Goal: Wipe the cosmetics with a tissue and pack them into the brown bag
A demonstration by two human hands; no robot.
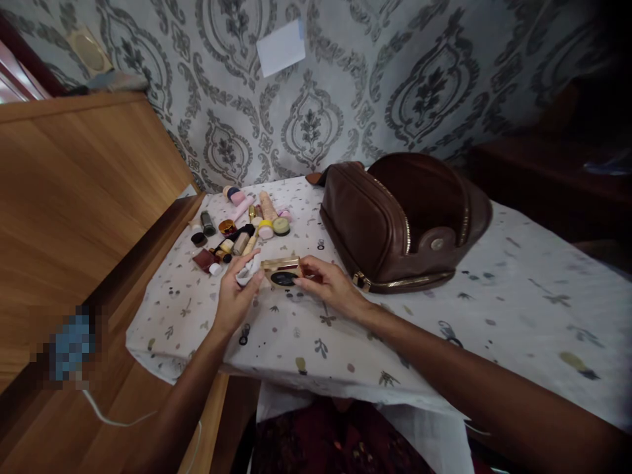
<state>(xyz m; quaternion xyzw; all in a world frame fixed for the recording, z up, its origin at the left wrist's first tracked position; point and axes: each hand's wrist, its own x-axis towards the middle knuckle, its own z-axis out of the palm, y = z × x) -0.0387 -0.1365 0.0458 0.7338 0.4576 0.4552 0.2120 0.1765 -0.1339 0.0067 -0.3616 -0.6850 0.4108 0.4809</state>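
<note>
- Pinching the gold case [281,264] by its right end, the right hand [328,283] has it over the tablecloth [296,342], between cosmetics [281,227] and brown bag [363,227]; too light a pinch could drop it.
- Left hand [236,293] curls around a white item [247,271]; crowding could knock the two together.
- Forearms angle inward, hands nearly meeting, thumbs nearside.
</note>
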